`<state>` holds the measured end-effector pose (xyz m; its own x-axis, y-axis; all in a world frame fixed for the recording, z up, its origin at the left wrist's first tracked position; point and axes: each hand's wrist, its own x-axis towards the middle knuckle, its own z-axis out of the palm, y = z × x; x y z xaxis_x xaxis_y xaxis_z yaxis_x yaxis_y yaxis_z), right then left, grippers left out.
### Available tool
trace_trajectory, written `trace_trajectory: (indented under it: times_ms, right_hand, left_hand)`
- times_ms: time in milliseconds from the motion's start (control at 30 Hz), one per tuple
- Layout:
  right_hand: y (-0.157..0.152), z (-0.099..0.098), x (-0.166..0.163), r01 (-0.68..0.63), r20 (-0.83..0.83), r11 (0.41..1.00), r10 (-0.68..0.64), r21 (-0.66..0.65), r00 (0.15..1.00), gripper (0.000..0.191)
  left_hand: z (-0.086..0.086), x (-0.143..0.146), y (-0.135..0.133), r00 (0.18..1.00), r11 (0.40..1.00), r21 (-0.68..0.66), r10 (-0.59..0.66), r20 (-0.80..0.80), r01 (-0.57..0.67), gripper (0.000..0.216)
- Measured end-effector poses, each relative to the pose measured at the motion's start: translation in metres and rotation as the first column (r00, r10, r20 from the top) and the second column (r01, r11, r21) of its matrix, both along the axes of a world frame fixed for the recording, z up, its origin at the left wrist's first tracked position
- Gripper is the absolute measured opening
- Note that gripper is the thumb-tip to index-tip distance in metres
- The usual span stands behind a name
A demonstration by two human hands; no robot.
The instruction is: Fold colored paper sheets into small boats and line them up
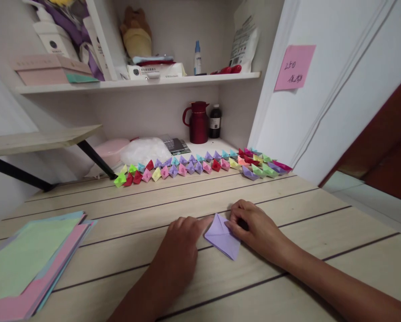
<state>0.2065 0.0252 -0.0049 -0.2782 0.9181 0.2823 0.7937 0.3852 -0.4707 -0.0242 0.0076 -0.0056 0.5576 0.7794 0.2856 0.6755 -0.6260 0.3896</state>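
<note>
A folded sheet of light purple origami paper [224,241] lies on the wooden table in front of me, with creases near its top. My left hand [183,239] is on its left side; most fingers are curled and one outstretched finger touches the upper left edge. On the other side, my right hand [254,223] has its fingers bent in and the thumb and fingertips pinching the upper right edge. Behind the hands, rows of small folded paper boats [182,169] in many colours stand along the back of the table.
At the left lies a stack of coloured paper sheets [29,255]. A small raised shelf [42,139] on black legs stands behind it. A dark red jug [199,123] and a dark bottle [215,121] stand in the back alcove. A pink note [295,67] hangs on the wall.
</note>
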Motion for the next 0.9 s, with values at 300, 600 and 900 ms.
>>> trace_trajectory:
  times_ms: [300,600,900]
  right_hand:
    - [0.000,-0.002,0.003,-0.009,-0.034,1.000,0.010,0.007,0.999,0.003]
    - [-0.016,0.012,0.020,0.125,-0.319,0.971,-0.054,0.206,0.946,0.019]
    - [-0.073,0.018,0.023,-0.159,0.053,0.952,0.151,0.260,0.987,0.023]
  left_hand:
    - [-0.009,0.000,0.003,0.978,0.990,0.113,-0.062,-0.198,0.086,0.069]
    - [-0.001,0.003,0.000,0.978,0.995,0.079,-0.050,-0.200,0.067,0.068]
    - [-0.004,0.001,-0.001,0.991,0.989,0.119,-0.076,-0.108,0.088,0.065]
